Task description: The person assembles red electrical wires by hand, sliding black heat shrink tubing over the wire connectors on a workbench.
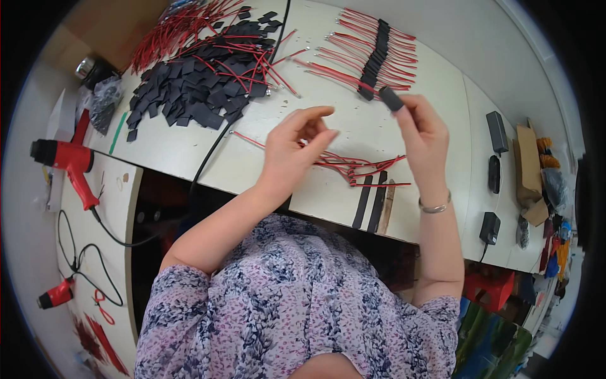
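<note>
My right hand [424, 129] is raised over the table, thumb and fingers pinching a short black sleeve [391, 99]. Just beyond it lies a row of red wires [344, 45] with black sleeves [377, 54] around their middles. My left hand [293, 148] hovers nearer the table's front, thumb and forefinger apart, the other fingers curled in. Nothing shows between its fingertips. Beneath and beside it, several red and black wires [353, 165] lie loose; part of them is hidden by the hand. One white-tipped red wire [247, 139] pokes out to its left.
A heap of black sleeves [183, 91] with red wires strewn over it fills the far left. A black cable [214, 148] crosses the table. Two dark strips [377, 202] lie at the front edge. Red heat guns [72, 161] are at left, black adapters [490, 227] at right.
</note>
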A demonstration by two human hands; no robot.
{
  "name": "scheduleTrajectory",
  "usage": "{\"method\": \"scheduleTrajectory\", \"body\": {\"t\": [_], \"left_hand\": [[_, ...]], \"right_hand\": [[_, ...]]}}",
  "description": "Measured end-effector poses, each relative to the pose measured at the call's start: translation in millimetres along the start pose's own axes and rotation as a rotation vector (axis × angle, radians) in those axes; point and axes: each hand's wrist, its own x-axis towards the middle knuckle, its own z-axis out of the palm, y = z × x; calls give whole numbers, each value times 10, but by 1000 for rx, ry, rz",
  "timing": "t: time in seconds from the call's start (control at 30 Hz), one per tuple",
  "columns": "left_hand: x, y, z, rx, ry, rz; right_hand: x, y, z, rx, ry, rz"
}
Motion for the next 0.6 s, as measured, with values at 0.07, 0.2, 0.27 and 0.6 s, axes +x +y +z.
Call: {"method": "scheduleTrajectory", "body": {"t": [0.07, 0.2, 0.27, 0.6], "left_hand": [[11, -68, -52, -29, 49, -35], [56, 16, 6, -51, 34, -97], [54, 2, 10, -53, 29, -108], [27, 28, 2, -22, -1, -107]], "right_hand": [[176, 84, -79, -232, 48, -202], [258, 642, 20, -521, -94, -327], [262, 815, 107, -652, -106, -345], [-59, 211, -87, -597, -170, -245]]}}
